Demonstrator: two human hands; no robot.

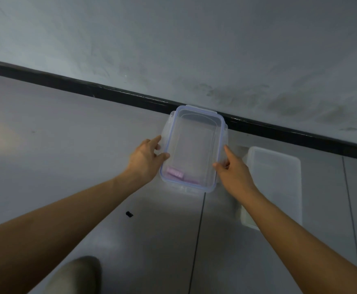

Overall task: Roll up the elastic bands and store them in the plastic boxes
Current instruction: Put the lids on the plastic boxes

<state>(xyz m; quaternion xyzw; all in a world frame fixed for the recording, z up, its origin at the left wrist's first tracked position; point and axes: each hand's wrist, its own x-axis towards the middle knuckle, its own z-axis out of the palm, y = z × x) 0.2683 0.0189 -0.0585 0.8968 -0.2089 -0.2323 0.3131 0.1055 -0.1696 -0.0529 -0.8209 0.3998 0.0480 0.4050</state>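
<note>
A clear plastic box [194, 124] with a blue-sealed lid on top is held between both hands above the grey floor. My left hand [145, 160] grips its left edge, thumb on the lid. My right hand [232, 168] grips its right edge. Inside, at the near left corner, lie rolled pink elastic bands [176, 174]. A second clear plastic box [279, 179] without a lid stands on the floor to the right, partly hidden by my right forearm.
A black skirting strip [109, 90] runs along the foot of the grey wall just behind the box. A small black object [129, 214] lies on the floor tiles below my left forearm. My knee [75, 272] shows at the bottom left.
</note>
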